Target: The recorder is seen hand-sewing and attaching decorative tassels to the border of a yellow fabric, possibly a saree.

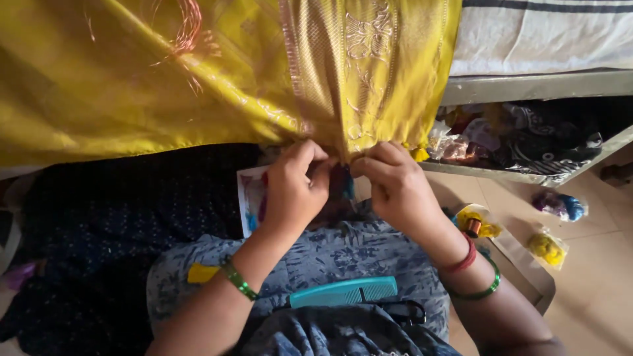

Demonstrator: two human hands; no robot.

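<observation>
On the lap, nearest the camera, a teal comb lies crosswise on blue flowered cloth. Above it the left hand and right hand meet, the fingers of each pinched together on the lower edge of a yellow cloth. The cloth is shiny, with a woven gold border band running top to bottom; it hangs down with its long axis left to right.

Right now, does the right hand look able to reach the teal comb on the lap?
Probably yes. The teal comb lies uncovered on the lap, just below the right hand, with nothing between them. But that hand and the left hand are both pinching the yellow fabric edge, so it must let go first.
</observation>
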